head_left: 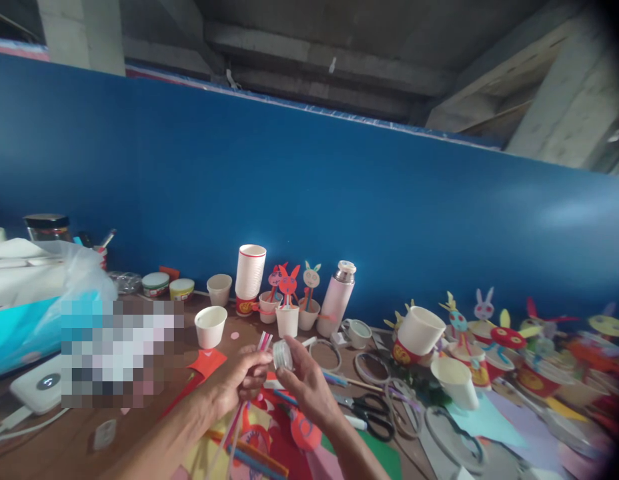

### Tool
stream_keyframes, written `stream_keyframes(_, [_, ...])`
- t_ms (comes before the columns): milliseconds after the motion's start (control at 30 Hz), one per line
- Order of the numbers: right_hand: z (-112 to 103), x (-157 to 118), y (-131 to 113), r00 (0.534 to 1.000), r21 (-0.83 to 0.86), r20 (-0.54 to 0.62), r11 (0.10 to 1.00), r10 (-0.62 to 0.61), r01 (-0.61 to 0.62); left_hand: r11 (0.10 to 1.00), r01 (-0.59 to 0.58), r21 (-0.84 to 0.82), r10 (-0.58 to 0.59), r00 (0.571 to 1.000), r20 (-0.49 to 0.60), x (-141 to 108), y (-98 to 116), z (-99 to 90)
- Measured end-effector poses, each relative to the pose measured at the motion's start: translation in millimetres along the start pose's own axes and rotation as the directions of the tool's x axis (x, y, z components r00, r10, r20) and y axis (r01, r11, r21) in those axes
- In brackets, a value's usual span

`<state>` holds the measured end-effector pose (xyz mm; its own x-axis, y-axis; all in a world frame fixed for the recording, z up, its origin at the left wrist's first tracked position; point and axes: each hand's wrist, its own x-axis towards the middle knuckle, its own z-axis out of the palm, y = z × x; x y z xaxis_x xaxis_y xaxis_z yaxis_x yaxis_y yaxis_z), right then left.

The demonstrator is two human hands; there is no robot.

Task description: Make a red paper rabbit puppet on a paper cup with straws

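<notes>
My left hand is closed around a small bundle of thin straws, white and pink or purple, whose long ends hang down below the fist. Against its fingertips, my right hand grips a roll of clear tape between thumb and fingers. Beneath both hands lie coloured paper sheets and a red-orange round cutout. Black-handled scissors rest just right of my right forearm.
A stack of paper cups, a pink thermos and cups with paper rabbit figures stand along the blue partition. More decorated cups crowd the right. A white device with a cable lies left.
</notes>
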<state>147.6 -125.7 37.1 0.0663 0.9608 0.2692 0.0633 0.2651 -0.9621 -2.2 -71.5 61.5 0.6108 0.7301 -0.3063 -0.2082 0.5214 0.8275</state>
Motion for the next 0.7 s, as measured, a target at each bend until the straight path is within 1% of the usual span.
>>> stream_keyframes(100, [1.7, -1.9, 0.5, 1.000, 0.048, 0.010, 0.999, 0.006, -0.006, 0.998, 0.043, -0.056, -0.042, 0.999, 0.012, 3.1, 1.3, -2.5])
stream_keyframes(233, [5.4, -3.4, -2.7, 0.998, 0.079, 0.060, 0.997, -0.001, -0.004, 0.998, 0.051, -0.046, -0.050, 0.999, 0.018, 4.9, 0.8, -4.6])
stream_keyframes(367, [8.2, -4.6, -5.5, 0.997, 0.070, 0.077, 0.997, -0.029, 0.023, 0.998, 0.055, -0.035, -0.054, 0.998, 0.018, 5.5, -1.4, -5.4])
stream_keyframes(467, [7.5, -4.9, -4.6, 0.995, 0.042, 0.089, 0.998, -0.053, 0.049, 0.996, 0.079, -0.039, -0.077, 0.996, 0.045, 5.5, -2.1, -5.6])
stream_keyframes(567, [5.6, -4.4, -2.2, 0.996, -0.004, 0.079, 0.999, -0.040, 0.040, 0.998, 0.042, -0.043, -0.039, 0.995, 0.087, 4.3, -1.6, -4.6])
stream_keyframes(700, [5.9, -3.7, -0.1, 0.999, -0.042, 0.037, 0.998, -0.034, 0.035, 0.999, 0.008, -0.044, -0.004, 0.995, 0.099, 2.0, -1.5, -2.8])
